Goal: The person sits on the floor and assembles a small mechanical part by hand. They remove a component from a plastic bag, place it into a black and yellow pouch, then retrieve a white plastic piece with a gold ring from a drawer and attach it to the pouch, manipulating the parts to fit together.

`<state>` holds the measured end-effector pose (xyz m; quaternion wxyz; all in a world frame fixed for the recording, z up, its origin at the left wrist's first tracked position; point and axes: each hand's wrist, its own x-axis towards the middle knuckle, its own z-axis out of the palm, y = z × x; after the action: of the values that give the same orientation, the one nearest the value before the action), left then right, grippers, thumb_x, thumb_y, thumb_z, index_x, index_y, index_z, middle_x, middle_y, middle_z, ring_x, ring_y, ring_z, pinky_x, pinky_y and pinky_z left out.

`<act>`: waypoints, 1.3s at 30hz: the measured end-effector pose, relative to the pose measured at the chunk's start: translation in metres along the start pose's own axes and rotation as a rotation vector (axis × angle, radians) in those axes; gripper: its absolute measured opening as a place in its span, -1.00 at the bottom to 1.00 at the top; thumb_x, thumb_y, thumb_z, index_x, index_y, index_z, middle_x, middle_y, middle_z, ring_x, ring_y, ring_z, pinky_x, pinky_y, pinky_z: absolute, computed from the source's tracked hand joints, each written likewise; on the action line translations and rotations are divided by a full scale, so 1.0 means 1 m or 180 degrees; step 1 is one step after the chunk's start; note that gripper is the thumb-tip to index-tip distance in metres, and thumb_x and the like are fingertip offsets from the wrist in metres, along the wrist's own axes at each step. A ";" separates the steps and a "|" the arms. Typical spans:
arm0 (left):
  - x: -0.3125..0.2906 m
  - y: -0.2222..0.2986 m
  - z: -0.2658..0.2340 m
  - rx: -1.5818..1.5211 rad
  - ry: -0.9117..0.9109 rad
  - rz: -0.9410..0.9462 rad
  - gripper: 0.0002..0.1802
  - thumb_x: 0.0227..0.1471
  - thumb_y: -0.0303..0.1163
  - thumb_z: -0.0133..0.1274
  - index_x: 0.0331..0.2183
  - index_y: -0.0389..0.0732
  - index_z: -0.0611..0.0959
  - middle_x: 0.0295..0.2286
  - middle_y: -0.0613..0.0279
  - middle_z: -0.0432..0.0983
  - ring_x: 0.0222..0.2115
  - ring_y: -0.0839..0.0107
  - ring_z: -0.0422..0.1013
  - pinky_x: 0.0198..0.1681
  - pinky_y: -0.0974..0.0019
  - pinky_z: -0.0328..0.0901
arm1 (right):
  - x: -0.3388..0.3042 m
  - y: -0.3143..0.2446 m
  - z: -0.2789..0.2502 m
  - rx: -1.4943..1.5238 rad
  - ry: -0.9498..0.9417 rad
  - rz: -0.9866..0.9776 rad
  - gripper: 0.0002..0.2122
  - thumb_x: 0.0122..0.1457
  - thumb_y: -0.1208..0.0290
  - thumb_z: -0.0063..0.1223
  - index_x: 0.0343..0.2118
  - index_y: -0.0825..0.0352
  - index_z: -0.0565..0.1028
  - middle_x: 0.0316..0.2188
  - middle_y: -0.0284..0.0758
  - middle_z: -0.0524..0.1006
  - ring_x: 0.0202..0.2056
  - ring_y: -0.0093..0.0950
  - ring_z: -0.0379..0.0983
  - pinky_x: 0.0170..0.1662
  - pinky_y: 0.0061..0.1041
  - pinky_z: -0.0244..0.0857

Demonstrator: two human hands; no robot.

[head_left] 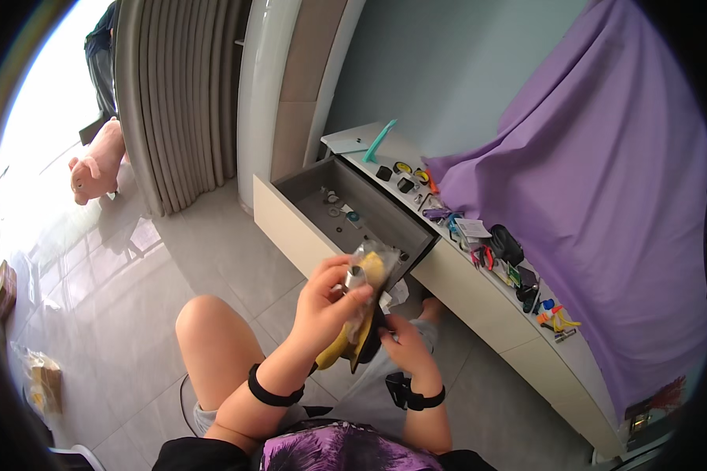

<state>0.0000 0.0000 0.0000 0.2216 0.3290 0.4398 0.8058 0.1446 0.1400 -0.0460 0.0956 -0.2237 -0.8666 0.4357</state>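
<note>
My left hand (pixel 326 302) is closed around a short silver metal cylinder (pixel 355 276) with an open end. Against the same hand is a crinkled clear plastic bag (pixel 383 255), with something yellow showing through it. Below the bag hangs a yellow and black soft item (pixel 335 351), like a pouch or glove; its exact kind is unclear. My right hand (pixel 407 345) pinches the dark edge of that item. Just beyond both hands stands a pulled-out drawer (pixel 291 224) with several small parts (pixel 334 212) inside.
Along the white cabinet top (pixel 487 286) lie many items, among them a teal tool (pixel 379 141), a black pouch (pixel 506 245) and red-handled pliers (pixel 488 257). A purple cloth (pixel 581 180) hangs behind. A pink pig figure (pixel 98 165) and a person (pixel 100 59) are far left.
</note>
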 end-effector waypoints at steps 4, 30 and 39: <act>0.011 -0.007 -0.006 0.0506 0.0555 0.0058 -0.78 -0.02 -0.48 0.15 -0.28 -0.36 0.57 -0.10 0.26 0.27 -0.44 0.61 0.37 -0.40 0.52 0.29 | -0.003 0.005 0.006 0.0164 0.0685 -0.0549 -0.82 0.17 0.46 -0.06 -0.21 0.42 0.43 -0.16 -0.23 0.46 -0.19 -0.40 0.41 -0.14 -0.53 0.25; -0.007 -0.011 -0.050 0.0849 0.0197 -0.0769 -0.71 0.08 -0.46 0.06 -0.15 -0.38 0.46 -0.49 0.29 0.48 -0.48 0.62 0.38 -0.44 0.51 0.30 | 0.016 -0.017 0.045 0.0821 0.0606 -0.0596 -0.85 0.15 0.46 0.05 -0.39 0.35 0.30 -0.60 -0.36 0.39 -0.53 -0.64 0.25 -0.44 -0.62 0.18; -0.021 -0.004 -0.053 0.1324 -0.0209 -0.0555 -0.69 -0.02 -0.50 0.13 -0.18 -0.33 0.50 -0.46 0.21 0.51 -0.44 0.52 0.41 -0.34 0.43 0.32 | 0.018 -0.037 0.049 0.0589 -0.0132 -0.0660 -0.55 0.03 0.24 0.24 -0.11 0.33 0.32 -0.67 -0.30 0.46 -0.63 -0.51 0.36 -0.51 -0.54 0.20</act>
<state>-0.0238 -0.0409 -0.0313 0.2319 0.3545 0.6158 0.6643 0.1000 0.0938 -0.0465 0.1424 -0.1141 -0.8430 0.5060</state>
